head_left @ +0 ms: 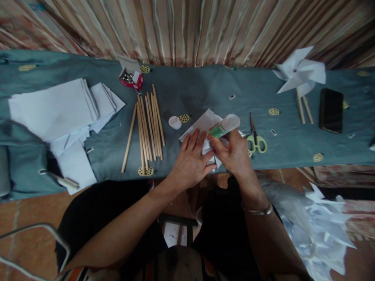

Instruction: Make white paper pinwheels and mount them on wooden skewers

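My right hand [236, 152] is closed around a glue stick [224, 125] with a green label and a clear end. The glue stick is tilted over a white paper piece [202, 121] with cut flaps, near the table's front edge. My left hand [191, 158] lies on that paper with its fingers spread, holding nothing. Both hands hide part of the sheet, and the lower end of the glue stick is covered. To the left of the paper stands a white cap [175, 122]. Green-handled scissors [256, 141] lie just right of my right hand.
Several wooden sticks [149, 127] lie left of the cap, below a red box [131, 78] of small metal pieces. Paper stacks [52, 105] cover the left side. A finished pinwheel [299, 72] and a phone [331, 110] lie right. More pinwheels [319, 230] fill a bag below.
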Motion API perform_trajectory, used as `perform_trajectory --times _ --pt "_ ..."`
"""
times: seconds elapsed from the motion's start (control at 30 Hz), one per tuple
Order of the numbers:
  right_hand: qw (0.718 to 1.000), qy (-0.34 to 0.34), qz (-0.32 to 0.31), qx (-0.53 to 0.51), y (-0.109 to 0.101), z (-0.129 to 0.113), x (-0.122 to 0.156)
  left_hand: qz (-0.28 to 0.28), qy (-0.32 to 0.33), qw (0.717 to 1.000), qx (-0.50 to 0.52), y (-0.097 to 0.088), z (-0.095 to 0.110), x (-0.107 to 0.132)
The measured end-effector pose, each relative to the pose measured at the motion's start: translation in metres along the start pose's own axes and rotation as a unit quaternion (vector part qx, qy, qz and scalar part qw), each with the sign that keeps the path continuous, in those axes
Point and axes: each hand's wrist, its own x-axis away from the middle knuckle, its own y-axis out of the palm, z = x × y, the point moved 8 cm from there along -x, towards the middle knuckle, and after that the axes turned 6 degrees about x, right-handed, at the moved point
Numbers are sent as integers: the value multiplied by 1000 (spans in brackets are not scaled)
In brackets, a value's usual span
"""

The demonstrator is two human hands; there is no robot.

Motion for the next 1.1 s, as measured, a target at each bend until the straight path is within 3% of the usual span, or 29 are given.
perform_trajectory --times 0.57,1.1 --pt "999 12 -4 41 -10 5 7 -6 0 1000 -16 -1 0 -1" --pt "998 55 25 -7 -11 20 1 -4 4 1000 -10 -2 1 -1"
